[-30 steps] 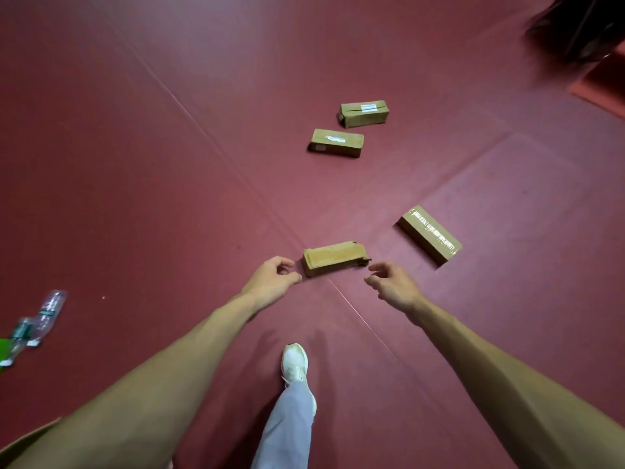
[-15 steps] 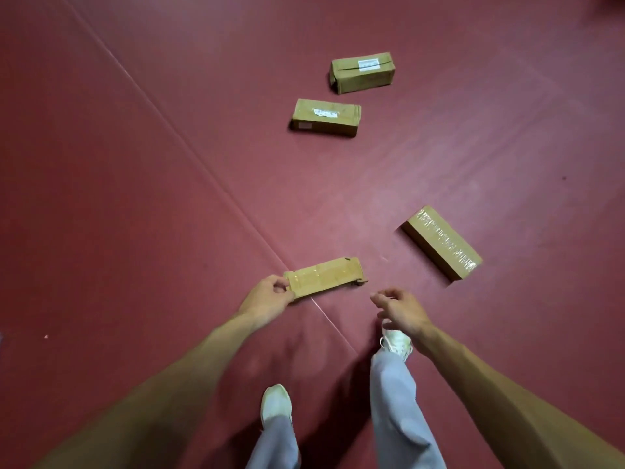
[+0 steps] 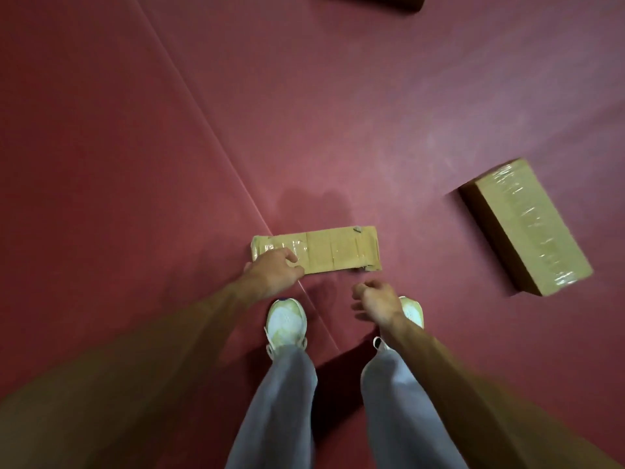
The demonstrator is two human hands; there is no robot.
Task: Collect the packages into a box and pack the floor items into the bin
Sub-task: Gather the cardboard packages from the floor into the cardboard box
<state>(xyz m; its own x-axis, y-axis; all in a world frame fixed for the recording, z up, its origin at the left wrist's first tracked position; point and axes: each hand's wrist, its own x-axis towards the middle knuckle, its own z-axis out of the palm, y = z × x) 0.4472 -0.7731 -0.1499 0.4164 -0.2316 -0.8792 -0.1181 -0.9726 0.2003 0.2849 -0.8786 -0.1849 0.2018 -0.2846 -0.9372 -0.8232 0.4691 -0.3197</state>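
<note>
The floor [image 3: 101, 164] is a dark red mat with a seam [image 3: 203, 130] running down toward the feet. Just right of that seam the left hand [image 3: 274, 272] grips the left end of a flat, taped package [image 3: 333, 248], fingers curled over its top face. The package lies level, long side across the view, in front of the shoes [image 3: 285, 319]. Whether it has cleared the floor I cannot tell.

The right hand [image 3: 375, 301] hangs just below the package's right end, apart from it, fingers loosely curled and holding nothing. Further right, well apart, a second package [image 3: 526, 225] sits on the floor, thicker and glossy with tape.

The step in hand looks like the first part of the task: gathering packages. This one is being picked up. Neither box nor bin is in view.

Next, the right hand probably needs to take the free end, or reach for the second package while the left carries the first alone. A one-ended grip on a long, flat package invites sagging or twisting, so a steadier hold would help before walking to the box.
</note>
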